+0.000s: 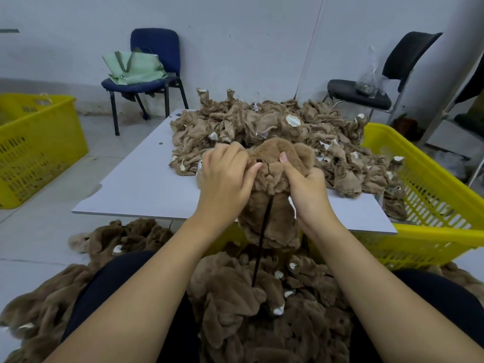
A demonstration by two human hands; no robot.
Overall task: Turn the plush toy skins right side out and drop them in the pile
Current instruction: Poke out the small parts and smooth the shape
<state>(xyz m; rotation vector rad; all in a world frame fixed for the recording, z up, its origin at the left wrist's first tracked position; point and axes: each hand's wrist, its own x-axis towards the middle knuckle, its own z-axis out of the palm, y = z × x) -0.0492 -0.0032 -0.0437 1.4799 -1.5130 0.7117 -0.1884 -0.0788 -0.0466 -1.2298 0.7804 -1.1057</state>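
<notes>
Both the left hand [225, 174] and right hand [305, 186] are pinching the skin [272, 205] above the table [136, 184] edge, and it is looking light, limp and furry, best gripped by bunched fabric, while unturned skins [262, 127] are heaping on the table between yellow crates [34, 142].

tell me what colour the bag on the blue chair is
Pale green bag, clearest in the head view.

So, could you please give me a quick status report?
Left hand and right hand gripping furry skin above table edge. Black stick hangs beneath. Nothing in the way.
</notes>
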